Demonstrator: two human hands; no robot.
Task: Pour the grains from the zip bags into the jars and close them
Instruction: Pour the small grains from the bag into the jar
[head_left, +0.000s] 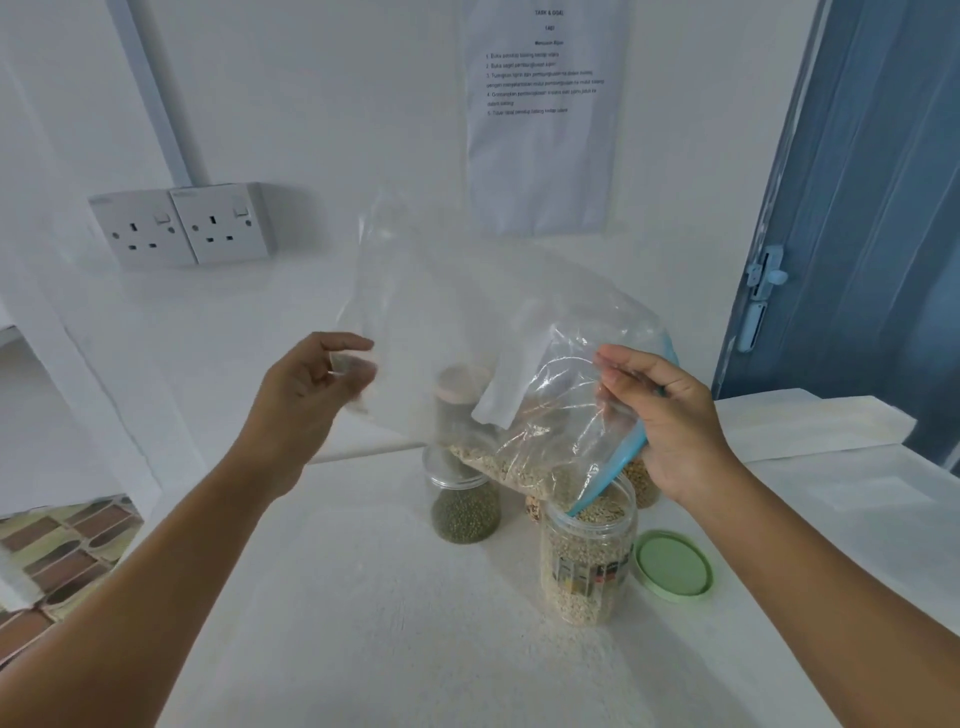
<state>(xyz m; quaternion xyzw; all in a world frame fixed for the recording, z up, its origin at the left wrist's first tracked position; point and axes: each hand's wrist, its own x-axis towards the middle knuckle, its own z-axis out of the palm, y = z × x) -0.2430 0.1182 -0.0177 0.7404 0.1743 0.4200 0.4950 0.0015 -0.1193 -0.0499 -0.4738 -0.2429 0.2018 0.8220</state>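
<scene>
Clear zip bag (498, 332) held tilted above the table (322, 597), blue zip edge dipping into the open jar (587, 561) at 5 o'clock. Left hand (311, 389) pinching the bag's raised corner at 9 o'clock; right hand (670, 426) gripping the zip edge at 3 o'clock. Pale grains (498, 467) gathered low in the bag, just above the jar mouth. Green lid (674, 565) flat on the table, just beside the jar at its 3 o'clock. Jar of green beans (465, 512) behind, at 10 o'clock from the open jar.
</scene>
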